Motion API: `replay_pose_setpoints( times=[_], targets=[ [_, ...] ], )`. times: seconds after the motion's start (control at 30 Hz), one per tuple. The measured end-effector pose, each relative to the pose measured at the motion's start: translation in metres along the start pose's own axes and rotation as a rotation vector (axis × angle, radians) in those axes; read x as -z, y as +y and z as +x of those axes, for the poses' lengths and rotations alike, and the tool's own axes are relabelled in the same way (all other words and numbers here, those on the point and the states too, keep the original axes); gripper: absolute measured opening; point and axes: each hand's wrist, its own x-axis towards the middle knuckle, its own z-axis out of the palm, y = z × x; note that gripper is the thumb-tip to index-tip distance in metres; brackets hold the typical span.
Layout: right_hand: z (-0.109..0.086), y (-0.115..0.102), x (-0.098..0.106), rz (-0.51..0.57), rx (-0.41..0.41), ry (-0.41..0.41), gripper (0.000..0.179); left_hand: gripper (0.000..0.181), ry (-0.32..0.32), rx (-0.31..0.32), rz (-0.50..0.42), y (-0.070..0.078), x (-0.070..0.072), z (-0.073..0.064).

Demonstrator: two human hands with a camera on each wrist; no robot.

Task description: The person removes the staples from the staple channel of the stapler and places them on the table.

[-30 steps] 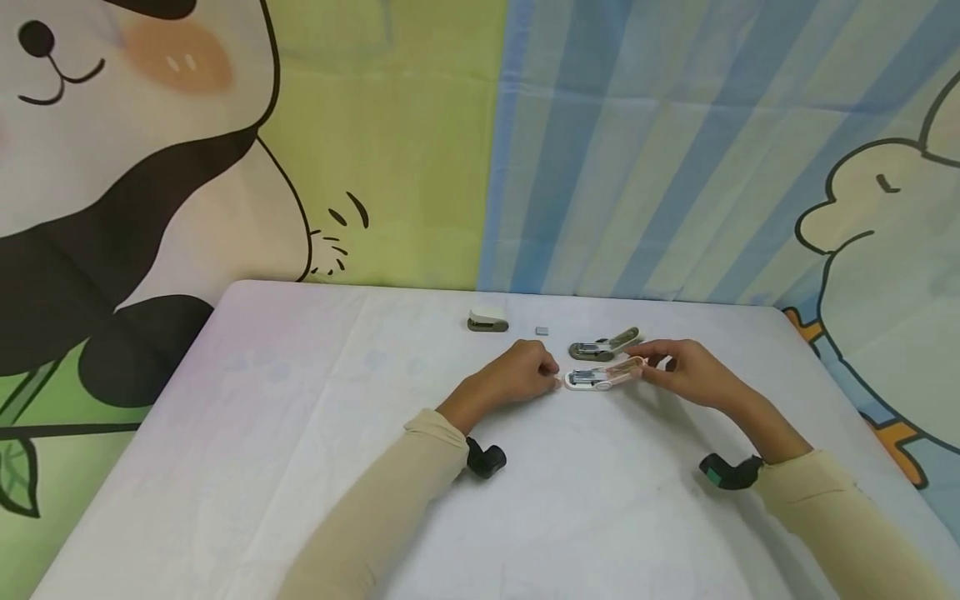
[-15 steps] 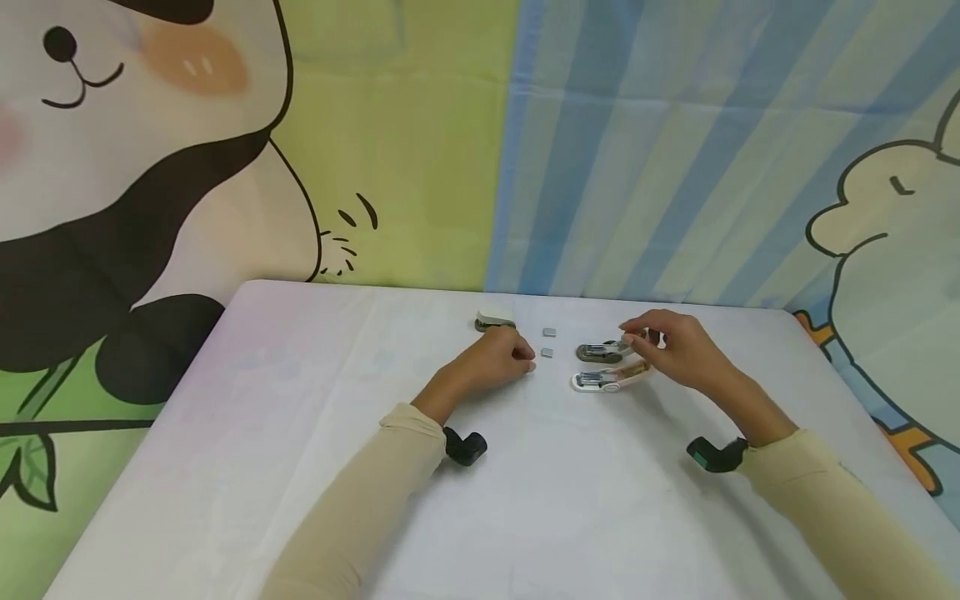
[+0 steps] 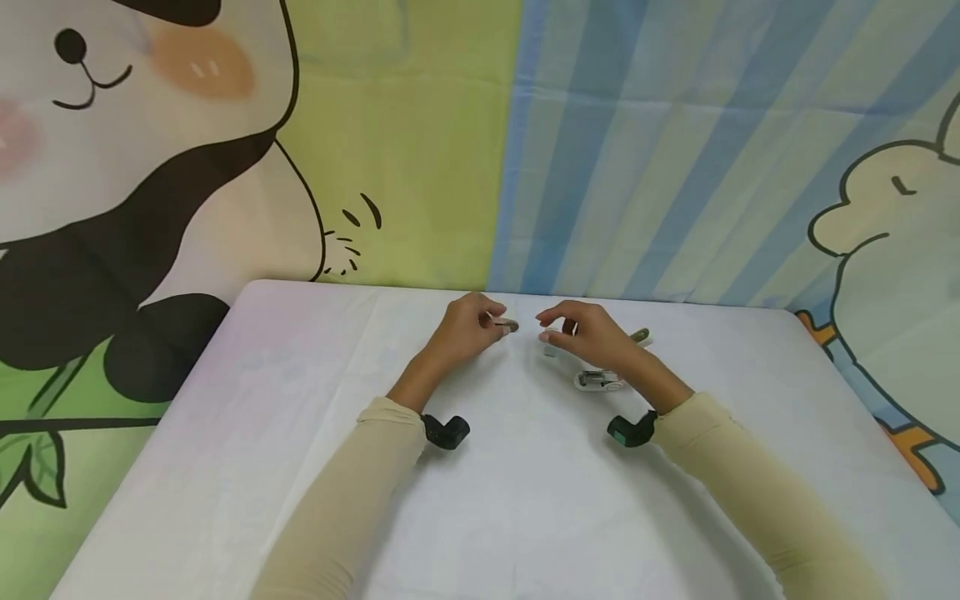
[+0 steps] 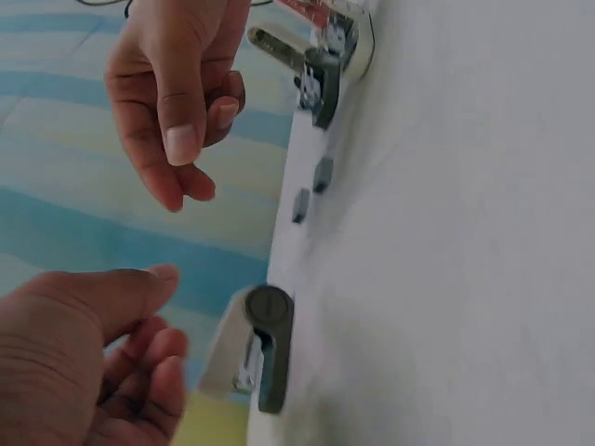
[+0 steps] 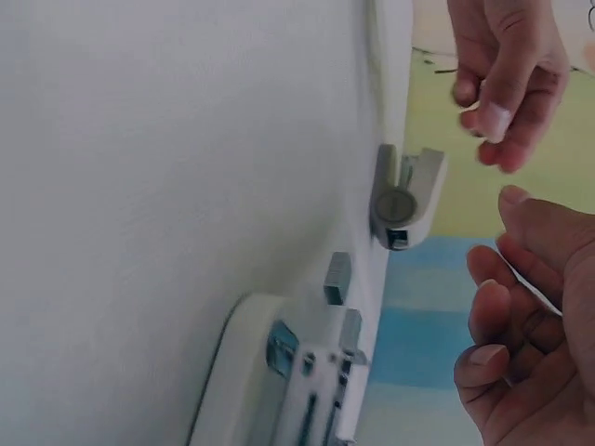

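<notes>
My left hand (image 3: 459,333) is at the small grey-green and white stapler (image 4: 270,344), which shows beyond its fingertips in the head view. In the left wrist view that hand has a gap between thumb and fingers and holds nothing. Across from it, my right hand (image 3: 588,335) is raised with thumb and fingertips apart, also holding nothing. Two small grey strips of staples (image 4: 323,175) lie on the table, partly behind the right hand in the head view. A white stapler (image 3: 597,381) and a green stapler (image 3: 640,335) lie swung open, partly covered by the right hand and wrist.
All of this lies on a white-covered table (image 3: 517,492), toward its far edge. Behind it hangs a printed cloth (image 3: 397,167) with cartoon animals and blue stripes. A black wrist camera (image 3: 447,432) sits at the left wrist, another camera (image 3: 633,429) at the right.
My right hand has left the open staplers and moved left, over the staple strips. My left hand has moved away to the left and back, uncovering a second strip and reaching the grey-green stapler.
</notes>
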Motion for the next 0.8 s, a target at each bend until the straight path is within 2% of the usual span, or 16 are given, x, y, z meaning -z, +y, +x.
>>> replay_pose_setpoints(
  times=[0.1, 0.2, 0.3, 0.37, 0.43, 0.5, 0.8],
  targets=[
    [0.014, 0.003, -0.011, 0.02, -0.053, -0.025, 0.035, 0.041, 0.078, -0.005, -0.05, -0.014, 0.005, 0.0],
    [0.029, 0.005, -0.023, 0.065, -0.105, -0.052, 0.044, 0.052, 0.11, 0.08, -0.142, -0.028, 0.01, -0.003],
    [0.041, 0.007, -0.035, 0.126, -0.141, -0.082, 0.055, 0.061, 0.076, 0.185, -0.258, -0.039, 0.012, -0.007],
    [0.047, 0.008, -0.041, 0.152, -0.161, -0.095, 0.061, 0.067, 0.033, 0.223, -0.305, -0.043, 0.011, -0.008],
    [0.05, 0.007, -0.044, 0.168, -0.178, -0.099, 0.065, 0.072, -0.002, 0.225, -0.336, -0.045, 0.01, -0.008],
    [0.052, 0.007, -0.046, 0.172, -0.193, -0.099, 0.066, 0.074, -0.008, 0.216, -0.346, -0.046, 0.01, -0.007],
    [0.054, 0.005, -0.048, 0.155, -0.22, -0.084, 0.061, 0.068, 0.01, 0.156, -0.249, -0.053, -0.001, 0.004]
  ],
)
